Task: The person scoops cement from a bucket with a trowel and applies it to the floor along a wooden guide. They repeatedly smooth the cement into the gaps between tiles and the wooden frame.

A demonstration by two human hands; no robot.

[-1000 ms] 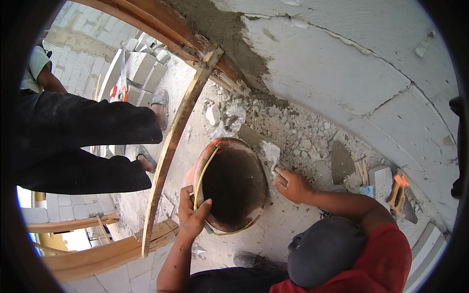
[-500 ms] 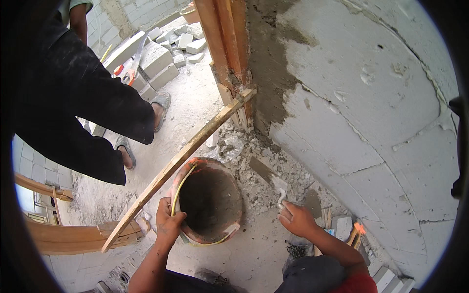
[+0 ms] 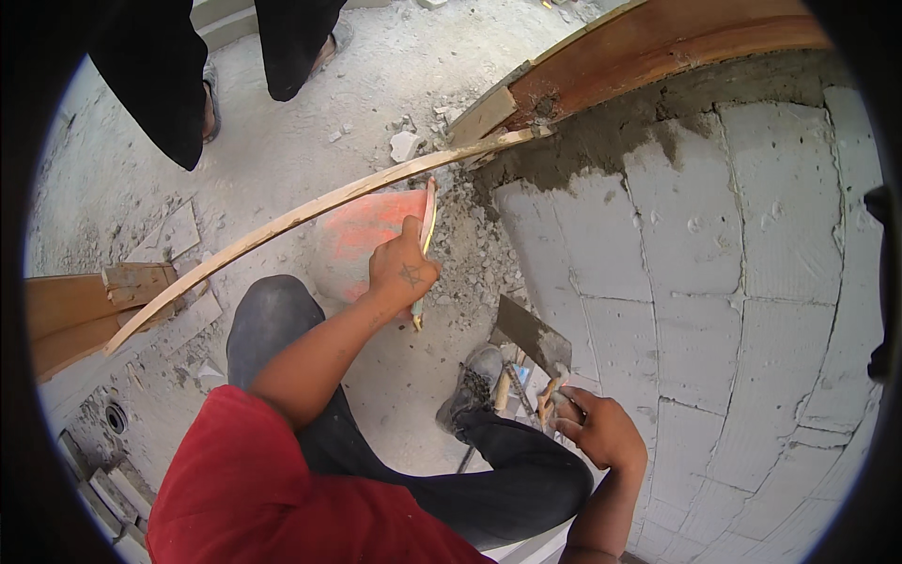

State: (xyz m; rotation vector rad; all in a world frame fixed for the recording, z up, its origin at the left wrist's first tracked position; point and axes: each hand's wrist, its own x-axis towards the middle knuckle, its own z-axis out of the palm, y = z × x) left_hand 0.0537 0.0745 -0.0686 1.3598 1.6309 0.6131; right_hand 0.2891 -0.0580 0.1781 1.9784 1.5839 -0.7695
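My left hand (image 3: 404, 268) is closed on the rim of a worn orange-red bucket (image 3: 368, 230). The bucket lies tilted, with its outer side towards me and its mouth turned right, so the inside is hidden. In my right hand (image 3: 601, 430), fingers closed round the handle, is a trowel (image 3: 532, 335) with a flat, mortar-smeared blade. The blade is apart from the bucket, near the foot of the block wall (image 3: 695, 221).
A long wooden strip (image 3: 310, 207) crosses just beyond the bucket, reaching a brown wooden frame (image 3: 658, 47). Wet mortar (image 3: 601, 132) coats the wall's edge beside the frame. Rubble (image 3: 479, 249) lies along the wall base. Another person's legs (image 3: 155, 85) stand at far left.
The bucket has gone from upright, mouth facing up, to tipped with its mouth to the right. My left hand stays on its rim. The trowel is still in my right hand; the view has turned.
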